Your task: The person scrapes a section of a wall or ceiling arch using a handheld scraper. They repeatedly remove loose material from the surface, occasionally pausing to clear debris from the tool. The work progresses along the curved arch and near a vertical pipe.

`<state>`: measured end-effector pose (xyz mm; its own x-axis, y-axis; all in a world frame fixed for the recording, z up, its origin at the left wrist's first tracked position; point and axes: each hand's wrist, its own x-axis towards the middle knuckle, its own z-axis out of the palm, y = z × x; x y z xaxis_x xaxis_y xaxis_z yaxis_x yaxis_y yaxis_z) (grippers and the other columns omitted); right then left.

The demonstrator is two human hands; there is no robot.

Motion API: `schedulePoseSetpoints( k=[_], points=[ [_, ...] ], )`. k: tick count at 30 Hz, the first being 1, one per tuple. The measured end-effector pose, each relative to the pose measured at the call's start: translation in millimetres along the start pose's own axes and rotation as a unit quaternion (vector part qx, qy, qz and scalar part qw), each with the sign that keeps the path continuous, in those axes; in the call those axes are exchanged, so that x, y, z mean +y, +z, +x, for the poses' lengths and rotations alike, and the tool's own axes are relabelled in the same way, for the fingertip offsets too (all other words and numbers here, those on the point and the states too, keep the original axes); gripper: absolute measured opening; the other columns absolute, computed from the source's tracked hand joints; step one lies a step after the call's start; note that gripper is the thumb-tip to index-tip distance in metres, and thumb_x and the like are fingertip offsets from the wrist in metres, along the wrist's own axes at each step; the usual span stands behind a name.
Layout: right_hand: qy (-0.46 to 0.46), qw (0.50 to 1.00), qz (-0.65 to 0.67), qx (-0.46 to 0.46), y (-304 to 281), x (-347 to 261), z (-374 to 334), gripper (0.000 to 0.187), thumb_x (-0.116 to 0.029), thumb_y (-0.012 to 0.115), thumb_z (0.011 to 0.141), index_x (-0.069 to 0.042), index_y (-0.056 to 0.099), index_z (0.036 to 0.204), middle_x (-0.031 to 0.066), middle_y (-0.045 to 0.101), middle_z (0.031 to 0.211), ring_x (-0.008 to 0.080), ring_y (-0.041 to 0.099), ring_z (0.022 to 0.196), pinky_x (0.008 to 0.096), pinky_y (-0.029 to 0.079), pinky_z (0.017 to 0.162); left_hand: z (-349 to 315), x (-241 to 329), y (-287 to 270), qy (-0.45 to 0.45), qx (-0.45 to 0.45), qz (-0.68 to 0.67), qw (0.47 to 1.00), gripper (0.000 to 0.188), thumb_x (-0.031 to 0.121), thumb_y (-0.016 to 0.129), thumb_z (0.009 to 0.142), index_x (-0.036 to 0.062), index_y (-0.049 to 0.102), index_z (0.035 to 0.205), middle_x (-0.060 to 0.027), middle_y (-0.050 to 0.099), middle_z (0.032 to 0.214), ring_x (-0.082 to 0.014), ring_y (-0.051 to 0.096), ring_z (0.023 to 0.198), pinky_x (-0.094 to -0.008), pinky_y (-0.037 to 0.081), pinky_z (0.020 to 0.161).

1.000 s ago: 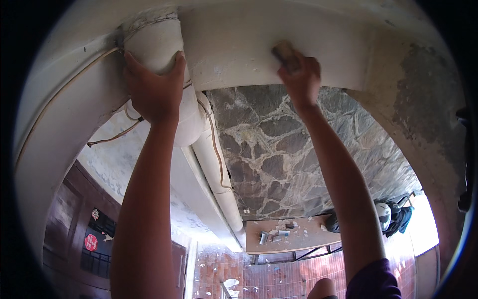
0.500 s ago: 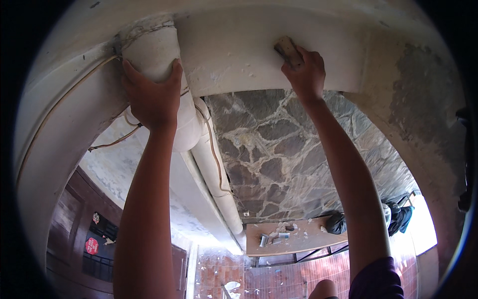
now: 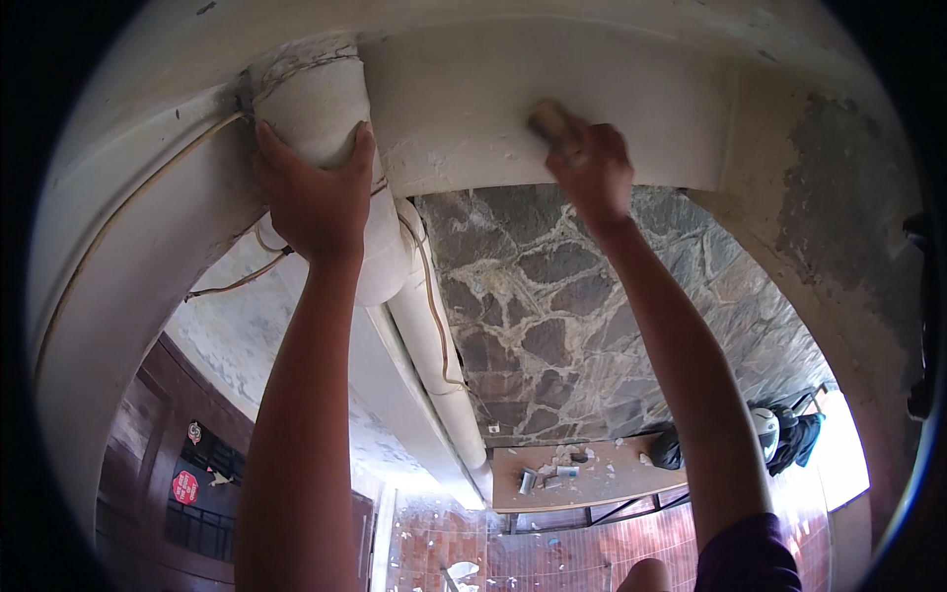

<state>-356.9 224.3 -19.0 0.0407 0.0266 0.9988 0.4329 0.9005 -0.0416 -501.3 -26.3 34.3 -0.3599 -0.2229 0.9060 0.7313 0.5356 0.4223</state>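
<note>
My left hand point(image 3: 318, 197) is wrapped around a thick white pipe point(image 3: 316, 104), thumb on its right side and fingers on its left. A thin cord is tied around the pipe above the hand. In my right hand point(image 3: 597, 183) is a small brownish block point(image 3: 552, 123), blurred by motion, so its exact kind is unclear. The block is against the lower part of a whitish painted wall band point(image 3: 651, 99), which has small rough flecks to the left of the hand. Below that band's edge lies a stone-patterned wall point(image 3: 552, 286).
A tan cable point(image 3: 128, 197) runs along the left wall. Far below, a wooden bench point(image 3: 612, 483) carries scraper-like tools and pale flakes; dark bags and a helmet point(image 3: 765, 429) sit at its right. Flakes litter the reddish tiled floor point(image 3: 533, 562). A brown door point(image 3: 148, 434) stands lower left.
My right hand has moved the block down and a little left along the wall band. The left hand keeps its hold on the pipe, while the whole view has shifted slightly.
</note>
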Motion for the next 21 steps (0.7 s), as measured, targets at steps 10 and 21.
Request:
schedulePoseSetpoints(
  k=[10, 21],
  points=[
    [0.018, 1.0, 0.004, 0.013, 1.9, -11.0, -5.4, 0.053, -0.015, 0.078, 0.064, -0.016, 0.065, 0.116, 0.0079, 0.06, 0.091, 0.0255, 0.061, 0.089, 0.0394, 0.056, 0.077, -0.6, 1.2, -1.1, -0.003, -0.001, 0.015, 1.0, 0.103, 0.06, 0.073, 0.072, -0.0042, 0.034, 0.143, -0.0266, 0.05, 0.128, -0.0388, 0.061, 0.112, -0.0476, 0.056, 0.084],
    [-0.134, 0.984, 0.055, -0.103, 19.6, -45.5, -9.3, 0.052, -0.013, 0.073, 0.066, -0.022, 0.066, 0.117, 0.006, 0.059, 0.09, 0.0227, 0.062, 0.085, 0.0369, 0.053, 0.074, 0.2, 0.2, 1.0, 0.007, 0.011, 0.008, 1.0, 0.102, 0.057, 0.075, 0.071, -0.0045, 0.035, 0.142, -0.0244, 0.051, 0.128, -0.0385, 0.06, 0.112, -0.0473, 0.055, 0.086]
  ],
)
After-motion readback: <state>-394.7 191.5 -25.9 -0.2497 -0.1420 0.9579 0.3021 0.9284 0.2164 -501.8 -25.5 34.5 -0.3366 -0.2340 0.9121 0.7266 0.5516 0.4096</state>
